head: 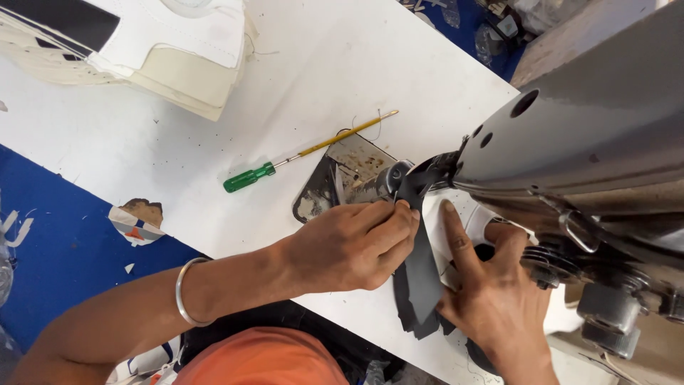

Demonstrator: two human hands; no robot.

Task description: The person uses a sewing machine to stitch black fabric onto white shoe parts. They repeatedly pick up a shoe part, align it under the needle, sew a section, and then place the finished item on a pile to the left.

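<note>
Stitching looked only partly done: the left hand [356,246] pinched the dark grey strip [422,274] at the machine's needle end [399,178], just past its fingertips, while the right hand [491,285] lay open, pressing the white piece [456,214] beside the unsewn tail trailing between both wrists.

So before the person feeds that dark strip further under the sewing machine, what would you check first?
1. Left hand has hold of the dark strip: ok, fingertips pinch its upper end.
2. Right hand steadies the work: ok, it lies flat with the index finger stretched along the white piece.
3. Fingers away from the needle: cannot tell, the machine head hides the needle.
4. Strip lies flat: ok where visible, though its lower end overlaps other dark pieces.
5. Green-handled screwdriver out of the way: ok, it lies on the table, apart from both hands.
</note>
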